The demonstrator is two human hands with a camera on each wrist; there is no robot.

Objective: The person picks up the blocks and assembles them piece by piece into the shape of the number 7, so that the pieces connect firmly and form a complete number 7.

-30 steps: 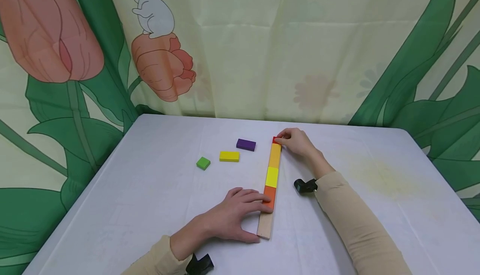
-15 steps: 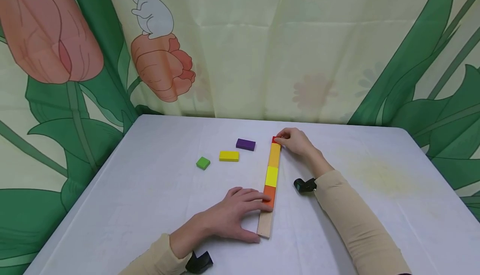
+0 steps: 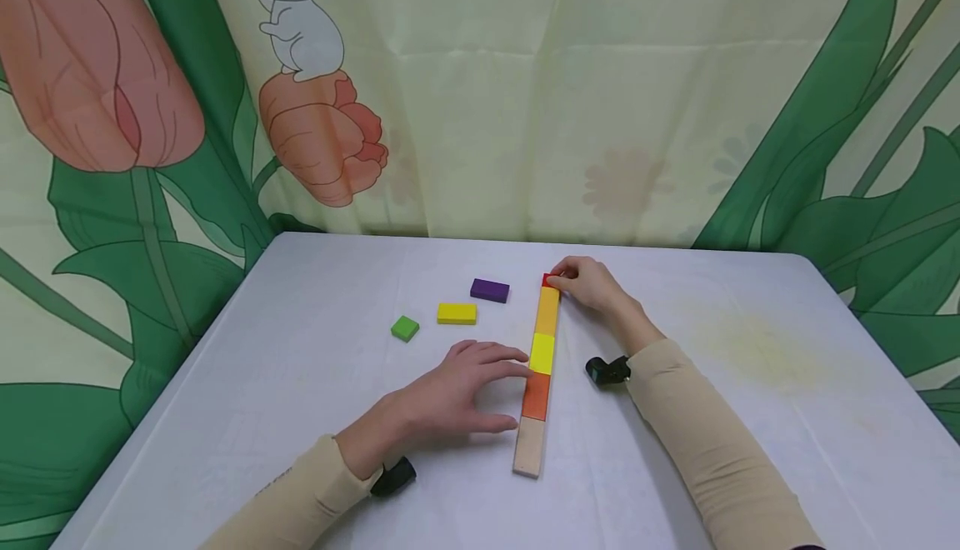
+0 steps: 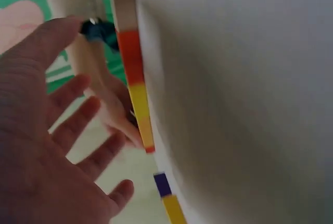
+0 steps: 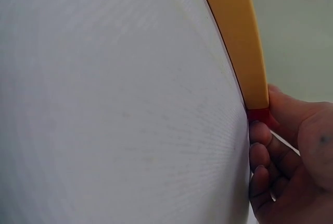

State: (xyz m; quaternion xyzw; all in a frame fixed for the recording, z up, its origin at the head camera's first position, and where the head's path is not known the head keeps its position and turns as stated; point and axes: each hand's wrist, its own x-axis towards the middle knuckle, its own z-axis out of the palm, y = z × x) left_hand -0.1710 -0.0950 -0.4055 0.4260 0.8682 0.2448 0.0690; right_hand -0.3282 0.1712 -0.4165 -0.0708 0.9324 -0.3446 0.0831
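Observation:
A straight row of wooden blocks runs away from me in the head view. From near to far come a plain wood block (image 3: pixel 529 447), an orange block (image 3: pixel 536 397), a yellow block (image 3: pixel 542 353), an amber block (image 3: pixel 547 312) and a small red block (image 5: pixel 258 115). My right hand (image 3: pixel 592 285) pinches the red block at the far end, against the amber one, its fingers partly covering it. To the left of the row, my left hand (image 3: pixel 459 392) hovers with fingers spread and holds nothing. Its fingertips come close to the yellow and orange blocks.
Left of the row lie a purple block (image 3: pixel 490 291), another yellow block (image 3: pixel 457 313) and a green block (image 3: pixel 405 328), each apart from the others. A white cloth covers the table (image 3: pixel 247 417). Behind its far edge hangs a printed curtain (image 3: pixel 480 117).
My left hand has lifted off the orange and plain blocks and shifted away along the row. The right hand keeps its pinch on the red block. The row looks unmoved.

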